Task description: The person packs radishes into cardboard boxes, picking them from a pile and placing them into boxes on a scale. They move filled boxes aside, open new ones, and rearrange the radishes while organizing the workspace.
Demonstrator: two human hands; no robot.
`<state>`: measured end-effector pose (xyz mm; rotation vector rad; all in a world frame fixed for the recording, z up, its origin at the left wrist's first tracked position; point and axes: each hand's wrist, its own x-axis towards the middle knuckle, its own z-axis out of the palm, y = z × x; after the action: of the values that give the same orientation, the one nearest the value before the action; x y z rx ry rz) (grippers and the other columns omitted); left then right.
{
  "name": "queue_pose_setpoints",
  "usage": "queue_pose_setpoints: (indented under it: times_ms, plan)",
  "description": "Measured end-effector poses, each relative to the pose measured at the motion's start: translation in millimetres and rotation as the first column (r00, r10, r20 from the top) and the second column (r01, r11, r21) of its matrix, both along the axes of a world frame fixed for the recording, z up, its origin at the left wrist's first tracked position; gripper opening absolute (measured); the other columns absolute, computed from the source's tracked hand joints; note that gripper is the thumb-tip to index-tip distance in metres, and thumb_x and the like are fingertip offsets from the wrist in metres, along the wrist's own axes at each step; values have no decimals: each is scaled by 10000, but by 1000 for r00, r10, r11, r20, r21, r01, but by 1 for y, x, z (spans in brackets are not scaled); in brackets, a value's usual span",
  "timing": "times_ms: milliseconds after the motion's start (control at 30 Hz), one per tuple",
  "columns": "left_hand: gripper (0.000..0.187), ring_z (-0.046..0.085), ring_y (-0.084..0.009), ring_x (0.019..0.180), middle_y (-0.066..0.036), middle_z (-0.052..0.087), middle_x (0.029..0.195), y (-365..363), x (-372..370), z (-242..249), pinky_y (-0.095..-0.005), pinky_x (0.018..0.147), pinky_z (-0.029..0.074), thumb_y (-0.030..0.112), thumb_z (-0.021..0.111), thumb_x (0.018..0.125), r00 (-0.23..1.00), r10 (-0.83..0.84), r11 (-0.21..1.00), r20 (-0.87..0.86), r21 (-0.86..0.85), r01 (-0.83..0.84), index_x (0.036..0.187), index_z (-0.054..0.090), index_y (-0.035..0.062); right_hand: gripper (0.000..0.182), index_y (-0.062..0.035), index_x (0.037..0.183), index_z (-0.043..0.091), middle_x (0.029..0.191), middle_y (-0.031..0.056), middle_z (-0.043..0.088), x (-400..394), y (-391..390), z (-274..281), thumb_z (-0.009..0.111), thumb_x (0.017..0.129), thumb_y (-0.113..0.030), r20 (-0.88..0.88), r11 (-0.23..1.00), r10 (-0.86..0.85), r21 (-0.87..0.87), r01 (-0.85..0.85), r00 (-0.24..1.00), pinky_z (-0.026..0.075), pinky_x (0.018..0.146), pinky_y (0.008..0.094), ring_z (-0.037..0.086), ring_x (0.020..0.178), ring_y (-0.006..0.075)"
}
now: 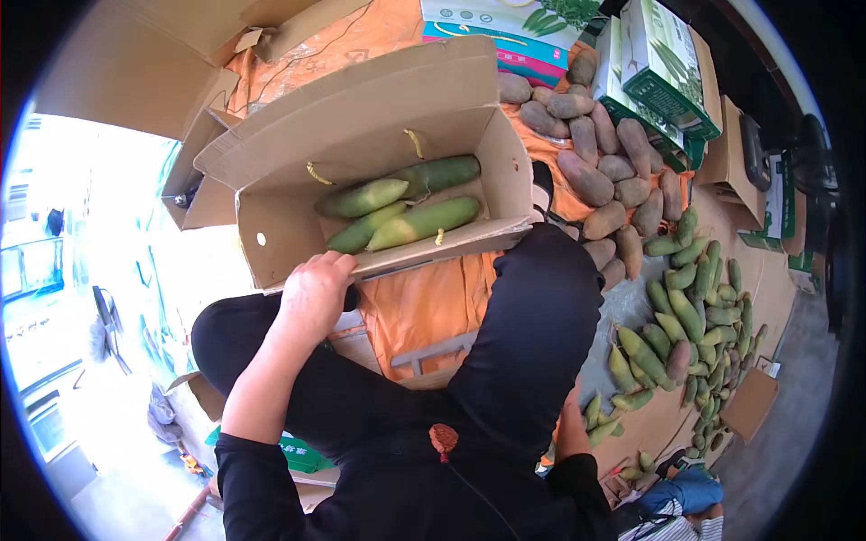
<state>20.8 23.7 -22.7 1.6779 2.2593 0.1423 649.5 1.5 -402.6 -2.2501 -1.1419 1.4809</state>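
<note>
An open cardboard box [298, 216] sits in front of my knees, tilted a little, with its long flap raised at the back. Several long green radishes [428, 224] lie side by side inside it, and yellow cord handles [414, 144] poke through its walls. My left hand [317, 284] is closed over the near edge of the box at its left end, fingers curled onto the rim. To the right, my right arm reaches down beside my right thigh. Only the wrist area of my right hand [572, 419] shows there; its fingers are hidden behind my leg, near the pile of green radishes [686, 307].
Reddish-brown oblong root vegetables [585, 178] lie heaped on orange sheeting right of the box. Printed cartons [663, 72] stand behind them, and another cardboard box [203, 176] is at the left. A small cardboard piece [750, 403] lies beyond the radishes. A person [686, 496] is at lower right.
</note>
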Motion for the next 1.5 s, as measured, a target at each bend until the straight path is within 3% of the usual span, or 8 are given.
queue_pose_setpoints:
  times_ms: [33, 167, 500, 700, 900, 1067, 1233, 1500]
  plan:
    - [67, 592, -300, 820, -119, 581, 801, 0, -1, -1, -406, 730, 480, 55, 575, 766, 1000, 4, 1000, 0, 4, -4, 832, 564, 45, 372, -12, 941, 464, 895, 94, 541, 11, 10, -15, 681, 639, -2, -305, 986, -159, -10, 164, 939, 441, 725, 348, 531, 839, 216]
    - [72, 594, -281, 806, -104, 579, 795, -2, -2, -5, -401, 716, 481, 44, 552, 754, 1000, -15, 1000, -25, -10, 15, 825, 564, 54, 502, -4, 1045, 464, 958, 83, 543, -129, 141, 173, 744, 630, -32, -7, 896, 257, 376, -236, 966, 431, 798, 316, 510, 906, 183]
    - [123, 598, -276, 810, -105, 580, 801, -4, -4, -6, -388, 710, 493, 18, 536, 725, 998, -29, 1000, -54, -1, 29, 838, 570, 48, 633, 4, 1198, 437, 1148, 100, 525, -346, 271, 446, 732, 644, -74, -166, 519, 674, 800, -301, 719, 399, 933, 339, 525, 1060, 215]
    - [144, 601, -290, 825, -115, 586, 821, -1, -4, -6, -390, 723, 499, -4, 535, 722, 998, -44, 998, -41, -46, 42, 853, 575, 42, 615, -55, 1190, 467, 1075, 73, 562, -443, 263, 467, 741, 641, -102, 36, 171, 942, 806, -567, 335, 402, 943, 355, 525, 1092, 224]
    - [196, 590, -346, 879, -157, 607, 893, 2, -5, -1, -425, 744, 484, 23, 587, 742, 999, 13, 990, -34, -140, -18, 937, 597, 47, 544, -64, 1137, 484, 1021, 139, 588, -495, 250, 424, 733, 667, -177, 614, -364, 789, 490, -792, 17, 451, 771, 424, 566, 990, 306]
    - [181, 593, -340, 865, -146, 613, 890, 6, 2, 6, -426, 728, 477, 46, 610, 759, 1000, -22, 998, -1, -53, 22, 939, 599, 41, 472, -59, 1101, 547, 911, 159, 647, -463, 278, 425, 681, 744, -337, 441, -36, 833, 646, -763, 334, 473, 761, 427, 614, 883, 332]
    - [276, 581, -373, 916, -195, 616, 967, 5, 4, 5, -425, 774, 458, 22, 607, 755, 1000, 6, 995, 19, -98, -4, 1031, 597, 16, 302, 15, 1104, 554, 906, 79, 623, -343, 295, 402, 596, 861, -161, -50, 511, 758, 665, -544, 651, 477, 672, 247, 582, 786, 128]
    - [275, 598, -374, 894, -215, 621, 956, 7, 7, 7, -401, 769, 459, 52, 574, 813, 998, -6, 989, 66, -147, 16, 1084, 582, 13, 335, -57, 1033, 598, 941, 147, 636, -138, 174, 223, 683, 757, -228, 299, 780, 561, 121, -614, 772, 477, 792, 357, 602, 899, 279]
